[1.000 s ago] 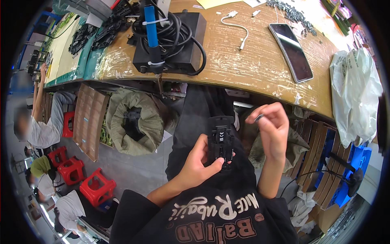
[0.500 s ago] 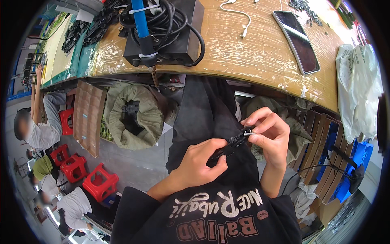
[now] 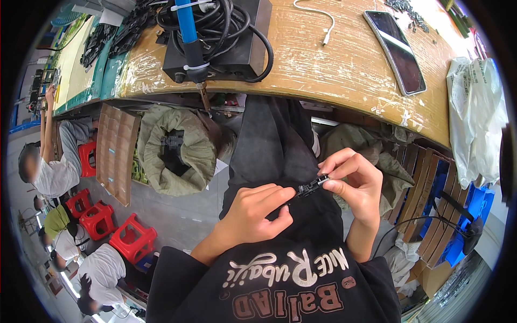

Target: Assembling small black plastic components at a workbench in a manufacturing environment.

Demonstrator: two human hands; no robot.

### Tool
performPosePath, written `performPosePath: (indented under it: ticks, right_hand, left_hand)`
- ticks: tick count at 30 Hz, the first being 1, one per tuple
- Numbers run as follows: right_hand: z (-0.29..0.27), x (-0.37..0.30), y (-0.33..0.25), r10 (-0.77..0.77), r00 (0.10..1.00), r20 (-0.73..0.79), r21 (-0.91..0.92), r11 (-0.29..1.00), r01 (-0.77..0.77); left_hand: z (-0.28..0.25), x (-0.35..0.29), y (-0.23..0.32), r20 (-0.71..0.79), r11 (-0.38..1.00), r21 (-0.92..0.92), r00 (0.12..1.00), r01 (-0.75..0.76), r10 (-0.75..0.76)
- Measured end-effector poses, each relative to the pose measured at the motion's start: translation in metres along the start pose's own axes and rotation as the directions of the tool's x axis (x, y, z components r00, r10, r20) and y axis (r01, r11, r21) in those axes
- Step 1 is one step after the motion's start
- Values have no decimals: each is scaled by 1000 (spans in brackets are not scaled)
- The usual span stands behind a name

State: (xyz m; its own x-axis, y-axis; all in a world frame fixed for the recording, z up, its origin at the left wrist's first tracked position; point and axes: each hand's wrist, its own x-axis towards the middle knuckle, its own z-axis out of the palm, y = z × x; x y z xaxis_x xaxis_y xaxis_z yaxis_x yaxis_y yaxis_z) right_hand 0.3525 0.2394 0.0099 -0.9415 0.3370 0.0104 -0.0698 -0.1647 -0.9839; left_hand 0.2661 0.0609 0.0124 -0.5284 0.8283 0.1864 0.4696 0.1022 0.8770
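Observation:
Above my lap I have a small black plastic part [image 3: 309,188] with ridged, uneven edges. My left hand [image 3: 256,212] curls at its left end, index fingertip against it and the thumb lower down, a little apart from the part. With thumb and index finger, my right hand [image 3: 356,185] pinches the other end, where a small pale piece shows between the fingertips. The fingers partly cover both ends, so the exact shape of the part is hidden.
Ahead is a wooden bench [image 3: 301,64] with a phone [image 3: 396,53], a white cable [image 3: 329,24] and a black box [image 3: 237,70] under coiled cords. A blue-handled soldering iron [image 3: 187,27] points down over the edge. An open sack [image 3: 153,172] and red stools [image 3: 133,239] stand left.
My left hand has shifted slightly left and its thumb has come away from the black part. The part has tilted and more of it shows between the hands.

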Motion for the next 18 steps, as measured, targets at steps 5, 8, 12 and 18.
performPosePath:
  ticks: [5,8,12,18]
  right_hand:
    - [4,-4,-2,-70,997,-36,-137,989,64]
    - [4,-3,1,-73,997,-30,-175,982,67]
    - [4,-3,1,-70,997,-12,-181,981,67]
    - [2,-2,-1,-134,985,110,7,991,134]
  left_hand:
    - [-3,-1,1,19,1000,-7,1000,22,-22]
    - [-4,-1,-1,37,1000,25,999,17,-18]
    - [-7,-3,-2,61,999,36,998,4,-6]
    - [-20,-3,-13,461,919,-261,875,296,-151]
